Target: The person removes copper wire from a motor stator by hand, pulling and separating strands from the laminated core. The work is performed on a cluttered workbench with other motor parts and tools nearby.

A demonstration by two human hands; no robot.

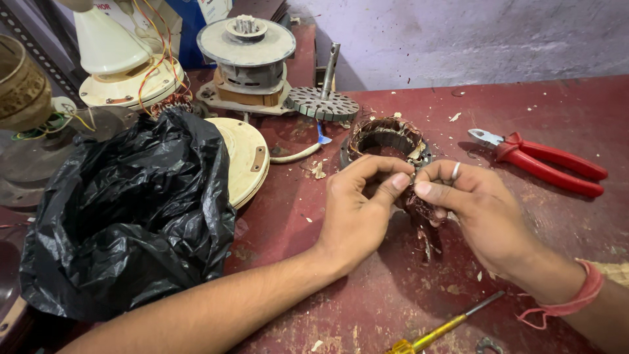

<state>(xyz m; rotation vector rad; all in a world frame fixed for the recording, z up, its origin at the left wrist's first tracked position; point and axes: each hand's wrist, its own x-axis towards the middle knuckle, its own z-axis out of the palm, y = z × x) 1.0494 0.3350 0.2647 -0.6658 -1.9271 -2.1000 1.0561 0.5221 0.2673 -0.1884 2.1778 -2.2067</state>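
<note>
**Two hands pinch at a wound motor ring on a red counter**

Near the middle of the dark red counter (393, 295) lies a round motor stator (385, 139), a metal ring packed with copper-brown windings. Both hands meet at its near rim. The left hand (357, 210) is curled narrow, thumb pressed toward the forefinger, and the right hand (475, 206) faces it with thumb and forefinger pinched the same way; a ring sits on one of its fingers and a pink thread band (580, 298) circles its wrist. Between the fingertips of both hands is a tangle of dark, frayed winding wire (419, 206) that hangs from the ring's near edge; just which strand each hand grips is too small to tell.

Toward the right edge, well apart from the hands, lie red-handled pliers (547, 162). At the near edge, under the right forearm, a yellow-handled screwdriver (445, 326) lies slantwise. A crumpled black plastic bag (131, 210) fills the left side, with a cream round cover (246, 157) leaning just beside it. At the far edge stand a grey motor assembly (247, 56), a slotted rotor disc on a shaft (323, 101) and a cream fan housing (128, 72) with red and yellow wires. Pale scraps and chips litter the counter.
</note>
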